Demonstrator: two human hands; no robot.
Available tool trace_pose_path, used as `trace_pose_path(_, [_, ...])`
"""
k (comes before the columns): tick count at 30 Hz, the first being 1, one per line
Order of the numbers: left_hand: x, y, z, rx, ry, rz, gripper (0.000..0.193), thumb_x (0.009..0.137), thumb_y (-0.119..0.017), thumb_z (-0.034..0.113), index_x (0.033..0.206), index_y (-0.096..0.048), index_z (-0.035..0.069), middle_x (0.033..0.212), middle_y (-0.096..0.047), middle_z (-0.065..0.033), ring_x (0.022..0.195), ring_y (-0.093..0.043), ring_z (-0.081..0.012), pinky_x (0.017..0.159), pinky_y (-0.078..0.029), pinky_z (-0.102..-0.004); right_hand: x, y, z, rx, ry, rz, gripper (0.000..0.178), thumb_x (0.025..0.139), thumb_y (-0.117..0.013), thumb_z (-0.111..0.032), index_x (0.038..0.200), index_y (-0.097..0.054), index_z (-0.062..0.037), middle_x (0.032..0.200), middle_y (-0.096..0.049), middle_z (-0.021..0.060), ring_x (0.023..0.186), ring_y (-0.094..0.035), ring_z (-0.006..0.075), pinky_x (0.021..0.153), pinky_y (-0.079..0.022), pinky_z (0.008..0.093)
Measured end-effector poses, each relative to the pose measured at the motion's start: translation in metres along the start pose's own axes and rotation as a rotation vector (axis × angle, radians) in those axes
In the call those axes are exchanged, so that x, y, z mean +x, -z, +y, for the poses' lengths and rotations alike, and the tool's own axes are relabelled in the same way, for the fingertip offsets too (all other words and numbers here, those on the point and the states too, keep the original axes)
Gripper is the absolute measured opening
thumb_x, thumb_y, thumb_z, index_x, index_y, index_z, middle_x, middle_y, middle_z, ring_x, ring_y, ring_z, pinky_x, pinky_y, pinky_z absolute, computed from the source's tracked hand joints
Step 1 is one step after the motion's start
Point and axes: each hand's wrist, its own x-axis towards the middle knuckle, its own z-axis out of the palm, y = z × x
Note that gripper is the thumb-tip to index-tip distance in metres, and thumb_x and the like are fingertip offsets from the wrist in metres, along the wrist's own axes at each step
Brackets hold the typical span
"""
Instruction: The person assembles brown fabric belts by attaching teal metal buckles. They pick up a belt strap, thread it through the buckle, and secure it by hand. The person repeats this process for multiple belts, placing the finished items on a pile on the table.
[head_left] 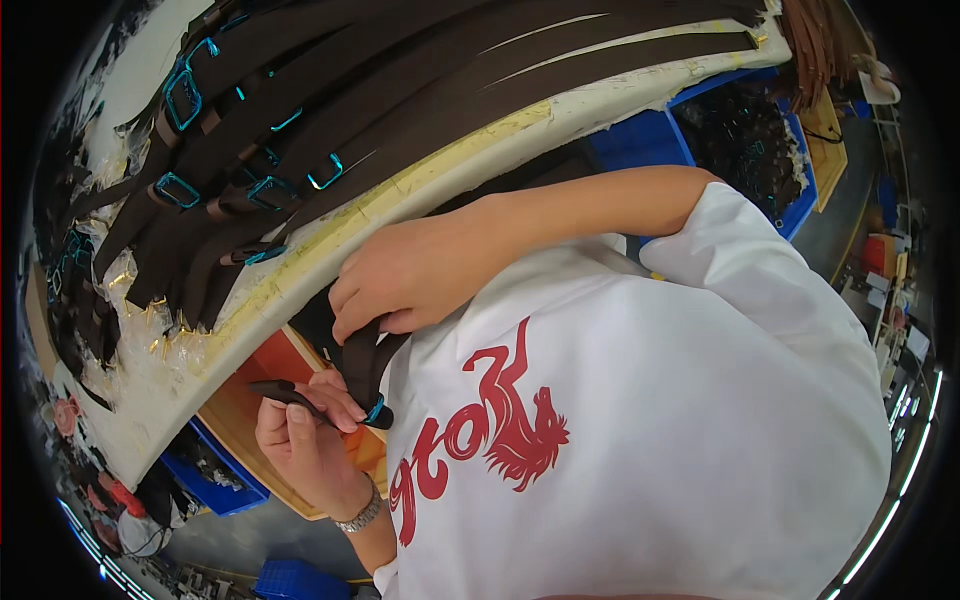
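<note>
My left hand (310,440), with a metal-banded watch on its wrist, is closed on a dark brown belt. The belt's loose end sticks out past the thumb, and a teal-edged buckle (376,409) lies by the fingertips. Just above, my right hand (410,270) is closed with its fingers curled down on a looped part of the dark belt (362,355). The right fingertips are partly hidden. Both hands are close to my shirt, beside the table's near edge.
Many dark belts (400,100) with teal-edged buckles (178,190) lie across the pale table (300,262). Clear plastic wrap (130,300) sits at its left end. Blue bins (640,140) with dark parts stand at the right, another blue crate (300,578) below. A wooden box (240,420) is under the edge.
</note>
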Motion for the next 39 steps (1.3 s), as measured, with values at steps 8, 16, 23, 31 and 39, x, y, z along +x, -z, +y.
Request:
trace_pose_path(8, [-0.022, -0.012, -0.005, 0.012, -0.045, 0.169, 0.026, 0.107, -0.061, 0.020, 0.092, -0.060, 0.000, 0.069, -0.066, -0.0125, 0.066, -0.063, -0.0246, 0.098, -0.048, -0.0456, 0.014, -0.011, -0.019, -0.269, -0.403, -0.043, 0.035, 0.090, -0.081, -0.037, 0.096, -0.071, -0.0042, 0.094, -0.066, 0.0143, 0.093, -0.069, 0.0273, 0.077, -0.054, 0.0419])
trace_pose_path(16, [-0.022, -0.029, -0.014, -0.043, -0.051, 0.239, 0.022, 0.108, -0.059, 0.017, 0.098, -0.061, -0.003, 0.076, -0.066, -0.0124, 0.070, -0.063, -0.0216, 0.096, -0.050, -0.0414, 0.015, -0.035, -0.006, 1.751, -0.580, -0.025, 0.048, 0.112, -0.060, -0.038, 0.154, -0.054, -0.0144, 0.139, -0.068, 0.0046, 0.128, -0.060, 0.0168, 0.102, -0.050, 0.0338])
trace_pose_path(23, [-0.030, -0.029, -0.015, -0.015, 0.125, 0.273, 0.025, 0.108, -0.063, 0.018, 0.104, -0.066, -0.007, 0.080, -0.068, -0.0105, 0.069, -0.060, -0.0160, 0.077, -0.051, -0.0316, 0.037, -0.049, 0.002, 1.627, -0.771, 0.132, 0.041, 0.112, -0.058, -0.036, 0.142, -0.064, -0.0080, 0.131, -0.073, 0.0077, 0.126, -0.063, 0.0190, 0.109, -0.047, 0.0405])
trace_pose_path(31, [-0.023, -0.027, -0.020, -0.023, 0.132, 0.278, 0.016, 0.104, -0.064, 0.008, 0.096, -0.069, -0.005, 0.086, -0.073, -0.0114, 0.071, -0.065, -0.0146, 0.070, -0.050, -0.0277, 0.043, -0.039, -0.018, 1.119, -0.418, 0.305, 0.029, 0.109, -0.061, -0.017, 0.127, -0.073, 0.0016, 0.087, -0.068, 0.0025, 0.089, -0.067, 0.0105, 0.085, -0.056, 0.0297])
trace_pose_path(39, [-0.013, -0.027, -0.034, -0.030, 0.170, 0.248, 0.021, 0.105, -0.064, 0.011, 0.110, -0.069, -0.008, 0.105, -0.077, -0.0176, 0.078, -0.065, -0.0165, 0.074, -0.051, -0.0290, 0.037, -0.036, -0.017, 1.215, -0.428, 0.091, 0.030, 0.109, -0.069, -0.032, 0.114, -0.072, -0.0031, 0.079, -0.056, -0.0020, 0.069, -0.049, 0.0074, 0.064, -0.052, 0.0280])
